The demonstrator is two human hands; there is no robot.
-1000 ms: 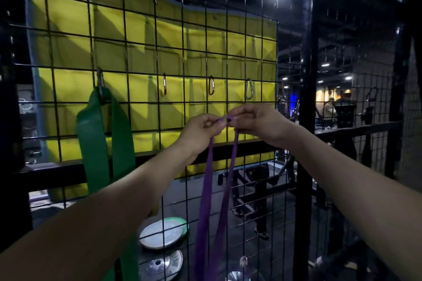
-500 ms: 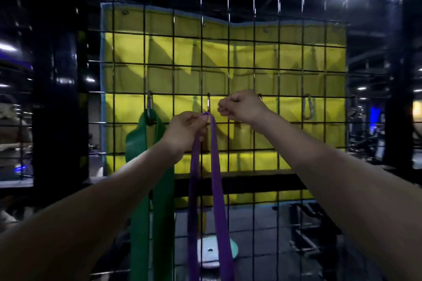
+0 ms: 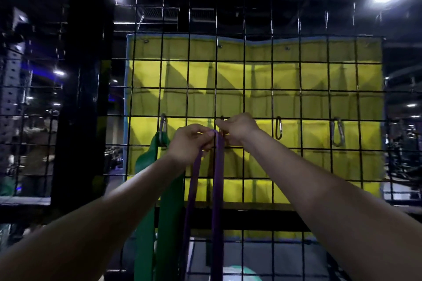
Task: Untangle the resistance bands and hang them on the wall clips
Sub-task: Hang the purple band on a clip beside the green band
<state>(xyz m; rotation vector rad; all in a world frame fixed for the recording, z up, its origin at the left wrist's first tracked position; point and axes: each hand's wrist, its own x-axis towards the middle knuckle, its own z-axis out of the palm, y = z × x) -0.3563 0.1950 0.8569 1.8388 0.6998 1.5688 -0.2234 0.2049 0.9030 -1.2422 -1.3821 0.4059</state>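
A purple resistance band (image 3: 217,189) hangs as a long loop in front of the black wire grid (image 3: 258,89). My left hand (image 3: 190,143) pinches the top of the loop. My right hand (image 3: 237,129) is closed on the second clip, which is mostly hidden behind its fingers, right beside the band's top. A wide green band (image 3: 164,212) hangs from the first carabiner (image 3: 162,128) at the left. Two more carabiners, a dark one (image 3: 278,128) and a silver one (image 3: 337,131), hang bare to the right.
A yellow padded mat (image 3: 319,75) hangs behind the grid. A thick black post (image 3: 80,98) stands at the left. Weight plates (image 3: 242,274) lie on the floor below. Bright ceiling lights shine at the top.
The view has shifted left and tilted up. Both hands stay together at the second clip with the purple band's top; my right hand has closed in on the clip.
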